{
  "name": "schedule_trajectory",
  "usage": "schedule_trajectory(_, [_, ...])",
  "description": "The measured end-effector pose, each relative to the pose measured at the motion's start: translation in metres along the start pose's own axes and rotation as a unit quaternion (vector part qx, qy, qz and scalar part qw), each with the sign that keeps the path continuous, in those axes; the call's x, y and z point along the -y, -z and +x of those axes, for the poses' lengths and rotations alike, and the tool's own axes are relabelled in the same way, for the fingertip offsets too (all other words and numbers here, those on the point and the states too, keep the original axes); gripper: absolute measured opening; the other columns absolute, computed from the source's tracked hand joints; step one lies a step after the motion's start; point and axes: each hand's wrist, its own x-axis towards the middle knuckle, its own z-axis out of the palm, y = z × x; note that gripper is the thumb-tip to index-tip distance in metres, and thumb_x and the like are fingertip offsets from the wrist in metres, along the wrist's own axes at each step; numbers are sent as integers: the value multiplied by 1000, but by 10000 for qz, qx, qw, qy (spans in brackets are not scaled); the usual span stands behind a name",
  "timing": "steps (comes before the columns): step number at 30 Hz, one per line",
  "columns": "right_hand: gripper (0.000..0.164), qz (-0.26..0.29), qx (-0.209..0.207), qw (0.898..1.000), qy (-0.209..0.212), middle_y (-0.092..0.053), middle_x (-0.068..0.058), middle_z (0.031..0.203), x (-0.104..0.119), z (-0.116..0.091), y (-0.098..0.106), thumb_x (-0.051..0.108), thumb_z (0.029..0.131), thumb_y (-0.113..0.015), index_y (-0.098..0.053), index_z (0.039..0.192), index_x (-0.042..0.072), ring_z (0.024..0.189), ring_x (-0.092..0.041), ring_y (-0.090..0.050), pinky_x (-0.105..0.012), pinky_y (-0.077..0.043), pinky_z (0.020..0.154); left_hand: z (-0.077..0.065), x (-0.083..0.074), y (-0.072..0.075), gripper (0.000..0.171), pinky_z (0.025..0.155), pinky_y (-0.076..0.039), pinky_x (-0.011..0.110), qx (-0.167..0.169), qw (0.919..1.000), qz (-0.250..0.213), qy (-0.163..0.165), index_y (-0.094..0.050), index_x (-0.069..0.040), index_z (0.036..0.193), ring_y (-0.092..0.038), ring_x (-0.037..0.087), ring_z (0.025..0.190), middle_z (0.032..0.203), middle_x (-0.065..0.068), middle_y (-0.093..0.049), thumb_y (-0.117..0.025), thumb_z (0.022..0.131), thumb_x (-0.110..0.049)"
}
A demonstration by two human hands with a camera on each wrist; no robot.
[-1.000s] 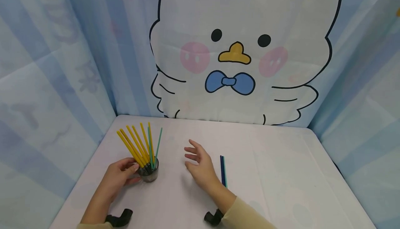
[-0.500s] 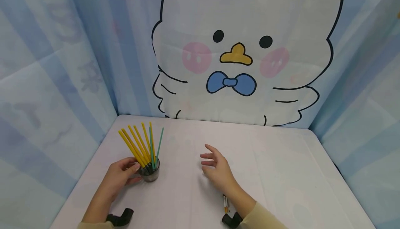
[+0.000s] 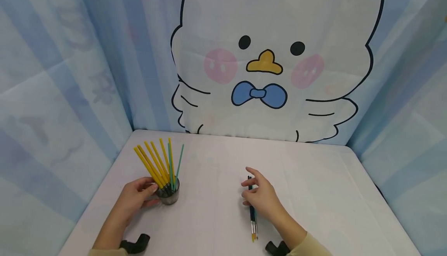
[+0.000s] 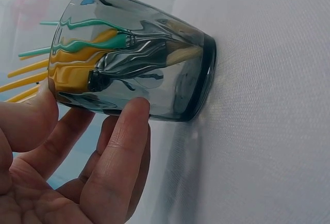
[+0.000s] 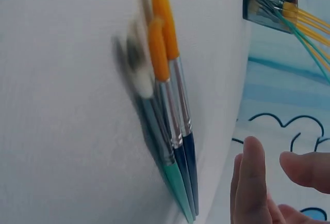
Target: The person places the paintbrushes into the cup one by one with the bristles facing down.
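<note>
A smoky glass cup (image 3: 171, 199) stands on the left of the table, holding several yellow-handled paintbrushes (image 3: 149, 165) and two green-handled ones (image 3: 179, 163), bristles down. My left hand (image 3: 134, 198) holds the cup's near left side; in the left wrist view the thumb is at the rim and the fingertips lie along the glass (image 4: 175, 92). To the right, my right hand (image 3: 262, 198) hovers over a small bundle of loose paintbrushes (image 3: 252, 215), fingers loosely bent and holding nothing. The right wrist view shows two navy brushes (image 5: 170, 113) with orange bristles and one green brush (image 5: 178, 185) with pale, dark-tinged bristles.
A white cloth covers the table (image 3: 324, 194). Behind it hangs a curtain (image 3: 265, 120) with a cartoon chick, and blue-striped curtains (image 3: 59, 93) close in both sides. Black wrist mounts (image 3: 136, 243) sit at both wrists.
My right hand has moved right and slightly toward me, from between cup and loose brushes to over the brushes. The left hand stays at the cup.
</note>
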Motion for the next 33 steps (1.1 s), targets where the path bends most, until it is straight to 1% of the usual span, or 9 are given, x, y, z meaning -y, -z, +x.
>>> schedule_trajectory(4, [81, -150, -69, 9996, -215, -71, -17, 120, -3, -1, 8, -6, 92, -75, -43, 163, 16, 78, -23, -73, -33, -70, 62, 0, 0, -1, 44, 86, -72, 38, -26, 10000, 11, 26, -55, 9, 149, -68, 29, 118, 131, 23, -63, -62, 110, -10])
schedule_trajectory(7, [78, -356, -213, 9985, -356, -72, -14, 113, -7, -2, 13, -5, 92, -74, -44, 162, 15, 74, -22, -73, -35, -69, 57, 0, 0, -1, 44, 87, -72, 38, -13, 10000, 1, 30, -55, 9, 149, -68, 29, 118, 131, 22, -62, -62, 110, -10])
schedule_trajectory(11, [71, -756, -484, 9942, -595, -72, -9, 103, -11, -3, 18, -2, 93, -73, -49, 159, 14, 69, -20, -69, -33, -67, 54, 0, -1, -1, 44, 86, -72, 38, 11, 10000, -9, 17, -55, 9, 149, -68, 28, 117, 130, 22, -63, -62, 110, -11])
schedule_trajectory(13, [69, -948, -555, 9914, -705, -70, -8, 98, -14, -3, 21, 0, 94, -74, -51, 157, 13, 68, -20, -67, -31, -66, 54, 0, -1, -1, 44, 86, -72, 38, 16, 10000, -26, 25, -55, 9, 149, -68, 28, 117, 131, 23, -63, -62, 110, -11])
schedule_trajectory(16, [67, -1167, -584, 9879, -838, -69, -7, 93, -17, -2, 23, 1, 93, -77, -53, 155, 11, 66, -19, -66, -29, -65, 53, 0, -1, -1, 45, 86, -72, 38, 16, 10000, -18, 37, -54, 9, 150, -68, 29, 119, 134, 24, -62, -61, 110, -11])
schedule_trajectory(19, [68, -1314, -571, 9851, -953, -68, -5, 88, -20, 0, 23, 0, 89, -79, -56, 153, 10, 65, -18, -65, -28, -64, 51, -1, -1, -1, 45, 86, -72, 38, 19, 10000, -6, 31, -54, 9, 151, -68, 30, 122, 137, 26, -62, -61, 111, -11])
schedule_trajectory(22, [69, -1414, -547, 9833, -1010, -67, -5, 85, -22, 2, 22, 0, 87, -81, -57, 151, 10, 61, -18, -63, -27, -62, 49, 0, 0, -1, 45, 86, -72, 37, 24, 10000, 11, 10, -54, 9, 150, -68, 30, 121, 138, 27, -61, -61, 111, -11])
schedule_trajectory(28, [67, -1594, -431, 9830, -808, -63, -4, 81, -23, 3, 18, 1, 85, -83, -59, 148, 7, 50, -17, -61, -26, -59, 45, -1, 0, 0, 45, 86, -72, 37, 20, 10000, 33, 9, -54, 9, 150, -70, 25, 116, 136, 26, -63, -61, 110, -11])
schedule_trajectory(33, [65, -1682, -405, 9819, -767, -63, -4, 77, -22, 4, 17, -2, 84, -81, -61, 145, 5, 47, -15, -60, -25, -57, 43, -1, 0, 0, 45, 86, -72, 37, 13, 10000, 23, 24, -54, 9, 150, -69, 25, 116, 135, 25, -63, -62, 110, -12])
